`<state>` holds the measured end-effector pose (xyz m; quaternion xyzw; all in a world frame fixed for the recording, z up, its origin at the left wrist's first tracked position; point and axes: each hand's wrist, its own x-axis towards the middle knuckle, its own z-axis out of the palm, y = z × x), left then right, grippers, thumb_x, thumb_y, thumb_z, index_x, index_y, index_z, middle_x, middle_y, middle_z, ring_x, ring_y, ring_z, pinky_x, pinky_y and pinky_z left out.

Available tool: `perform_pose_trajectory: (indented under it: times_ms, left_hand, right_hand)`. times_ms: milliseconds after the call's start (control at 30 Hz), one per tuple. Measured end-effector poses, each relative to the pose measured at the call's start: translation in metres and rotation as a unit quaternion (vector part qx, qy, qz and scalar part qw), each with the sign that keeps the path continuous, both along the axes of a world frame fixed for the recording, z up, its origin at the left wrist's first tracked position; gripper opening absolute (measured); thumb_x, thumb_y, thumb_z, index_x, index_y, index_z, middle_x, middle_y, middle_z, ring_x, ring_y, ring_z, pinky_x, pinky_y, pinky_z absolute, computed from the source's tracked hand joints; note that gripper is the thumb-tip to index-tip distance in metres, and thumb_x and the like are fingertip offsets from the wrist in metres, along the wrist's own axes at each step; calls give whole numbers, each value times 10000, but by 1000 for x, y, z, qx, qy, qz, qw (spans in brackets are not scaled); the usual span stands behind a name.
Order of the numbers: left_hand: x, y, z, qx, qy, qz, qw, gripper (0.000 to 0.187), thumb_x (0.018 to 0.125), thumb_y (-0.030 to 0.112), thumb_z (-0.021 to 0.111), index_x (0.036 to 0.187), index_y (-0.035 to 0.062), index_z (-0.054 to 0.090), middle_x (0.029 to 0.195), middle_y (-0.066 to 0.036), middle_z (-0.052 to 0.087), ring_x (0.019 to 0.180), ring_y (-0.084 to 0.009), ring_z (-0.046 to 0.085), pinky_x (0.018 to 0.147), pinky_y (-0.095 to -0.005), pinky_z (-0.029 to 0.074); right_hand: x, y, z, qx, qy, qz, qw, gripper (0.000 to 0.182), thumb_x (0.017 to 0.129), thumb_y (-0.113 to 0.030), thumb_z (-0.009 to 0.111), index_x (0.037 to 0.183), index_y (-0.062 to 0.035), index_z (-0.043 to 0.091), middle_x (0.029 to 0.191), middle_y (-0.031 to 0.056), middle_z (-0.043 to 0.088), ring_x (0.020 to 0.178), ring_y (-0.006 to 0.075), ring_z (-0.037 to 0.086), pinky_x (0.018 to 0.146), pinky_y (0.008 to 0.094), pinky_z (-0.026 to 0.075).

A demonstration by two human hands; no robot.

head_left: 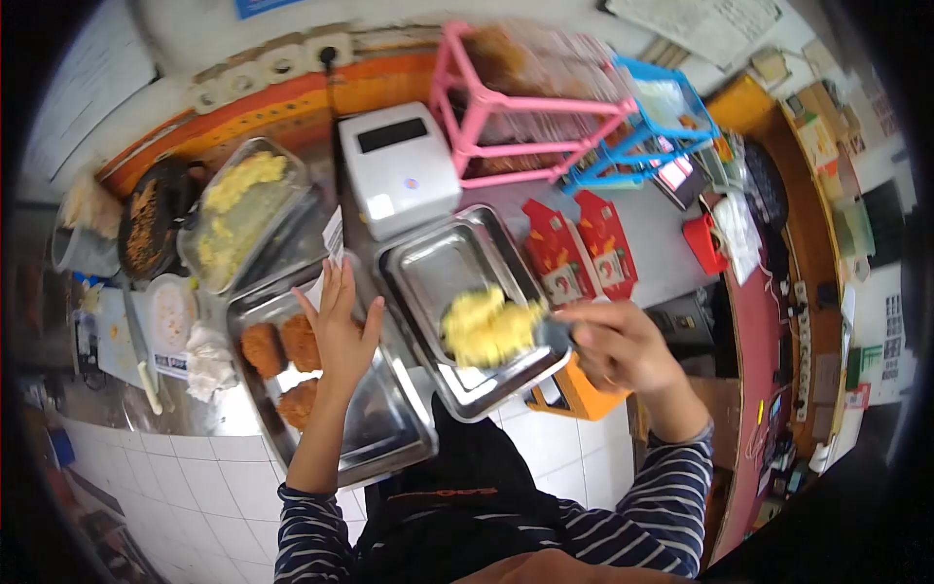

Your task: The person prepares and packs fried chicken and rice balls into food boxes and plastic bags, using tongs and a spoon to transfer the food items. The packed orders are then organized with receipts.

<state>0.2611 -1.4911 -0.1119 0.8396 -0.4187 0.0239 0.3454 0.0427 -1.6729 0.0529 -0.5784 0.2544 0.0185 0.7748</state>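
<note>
My right hand (628, 346) is closed around the dark handle of a utensil (555, 336) whose head is hidden under a heap of yellow scrambled egg (486, 326). This egg is over a steel tray (399, 263), with a bare shiny base visible around it. My left hand (341, 321) has its fingers spread above a second steel tray (389, 428). Brown fried chicken pieces (297, 404) lie in that tray, partly covered by my left hand and forearm. A printed white paper slip (334, 234) stands up at the left fingertips, partly behind them.
Behind the trays are a white machine (399, 170) and a pink rack (545, 102) of bagged food. Red boxes (579, 253) stand to the right. At left are a container (219, 243) with more egg, a dark bowl (146, 224) and a knife (144, 365).
</note>
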Motion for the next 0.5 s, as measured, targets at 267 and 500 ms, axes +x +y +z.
perform_pose_trajectory:
  times_ms: [267, 500]
  left_hand:
    - [-95, -114, -10, 30, 11, -153, 988, 615, 766, 221, 569, 1277, -16, 321, 1264, -211, 388, 1251, -316, 271, 993, -562, -15]
    - [-163, -213, -23, 27, -13, -208, 978, 698, 756, 291, 590, 1297, -15, 273, 1290, -231, 344, 1245, -333, 272, 986, -571, 12]
  right_hand:
    - [-115, -51, 45, -6, -85, 86, 993, 277, 868, -46, 442, 1119, 57, 503, 866, 138, 614, 691, 109, 583, 598, 212, 429]
    - [-164, -88, 32, -69, -135, 60, 987, 285, 866, -38, 435, 1115, 90, 491, 751, 123, 620, 559, 117, 572, 513, 212, 410]
